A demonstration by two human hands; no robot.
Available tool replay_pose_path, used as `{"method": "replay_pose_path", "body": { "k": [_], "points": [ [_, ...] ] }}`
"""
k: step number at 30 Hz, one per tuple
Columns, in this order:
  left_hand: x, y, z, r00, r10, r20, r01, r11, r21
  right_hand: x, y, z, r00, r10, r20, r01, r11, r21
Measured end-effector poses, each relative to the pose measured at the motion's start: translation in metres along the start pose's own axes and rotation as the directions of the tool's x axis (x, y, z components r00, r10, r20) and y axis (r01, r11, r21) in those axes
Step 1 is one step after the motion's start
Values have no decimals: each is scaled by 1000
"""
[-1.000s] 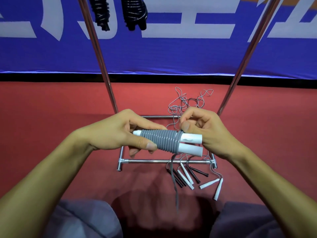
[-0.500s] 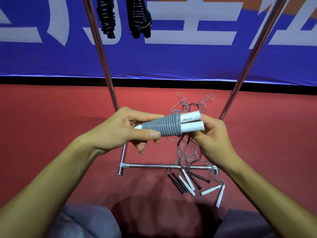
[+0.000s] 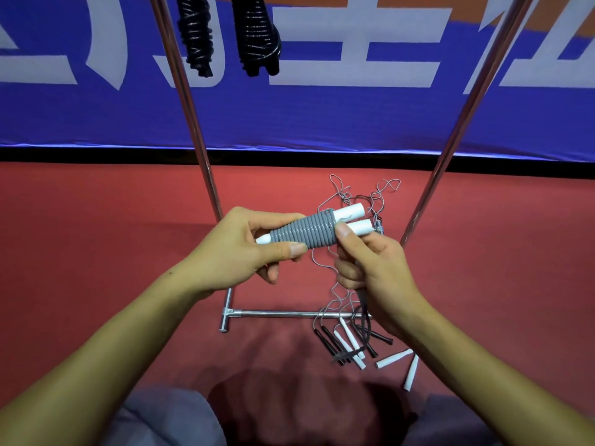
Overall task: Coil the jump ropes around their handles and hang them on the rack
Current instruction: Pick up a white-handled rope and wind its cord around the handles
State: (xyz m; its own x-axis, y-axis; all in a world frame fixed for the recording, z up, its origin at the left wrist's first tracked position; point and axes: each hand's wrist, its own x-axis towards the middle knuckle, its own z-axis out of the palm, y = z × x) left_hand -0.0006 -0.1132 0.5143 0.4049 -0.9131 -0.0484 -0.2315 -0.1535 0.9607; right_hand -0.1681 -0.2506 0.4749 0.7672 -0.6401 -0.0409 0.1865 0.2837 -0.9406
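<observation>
We see the pair of white plastic jump-rope handles (image 3: 349,218) held side by side in front of the chrome metal rack (image 3: 193,123), with grey cord (image 3: 306,231) wound in tight turns around most of their length. The left hand (image 3: 238,249) grips the narrow end of this bundle, thumb lying along the near side of the coil and fingers curled round the far side. The right hand (image 3: 373,268) pinches the thick end of the coil with its thumb, just below the bare white tips, while its other fingers curl round the loose tail of the same cord, which hangs down from the fist toward the rack's base bar (image 3: 289,314).

On the red floor (image 3: 96,236) at the right end of that bar lies a heap of uncoiled ropes (image 3: 357,201), thin grey and dark cords tangled behind the bar, with black and white handles (image 3: 349,344) fanned out in front of it. Two black coiled ropes (image 3: 225,33) hang from the top of the rack, near its left upright. A blue banner with white lettering (image 3: 354,117) stands behind the rack.
</observation>
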Motion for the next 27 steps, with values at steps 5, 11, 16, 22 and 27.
{"method": "replay_pose_path", "body": {
  "k": [5, 11, 16, 22, 27],
  "points": [
    [-3, -8, 7, 991, 135, -20, -129, 977, 169, -4, -2, 3, 994, 89, -61, -87, 996, 37],
    [2, -9, 0, 986, 136, -96, -115, 972, 204, -2, -9, -1, 997, 76, -26, -80, 976, -204],
    [7, -9, -15, 971, 111, -210, -60, 970, 237, 0, -16, -14, 1000, 19, -11, -22, 872, -490],
    [4, -8, -12, 966, 130, -225, -38, 927, 374, -2, -8, -21, 983, -179, 38, 132, 548, -826],
    [4, -13, -11, 975, 135, -179, -25, 860, 509, 4, -11, -20, 997, 17, -74, -62, 746, -664]
  ]
}}
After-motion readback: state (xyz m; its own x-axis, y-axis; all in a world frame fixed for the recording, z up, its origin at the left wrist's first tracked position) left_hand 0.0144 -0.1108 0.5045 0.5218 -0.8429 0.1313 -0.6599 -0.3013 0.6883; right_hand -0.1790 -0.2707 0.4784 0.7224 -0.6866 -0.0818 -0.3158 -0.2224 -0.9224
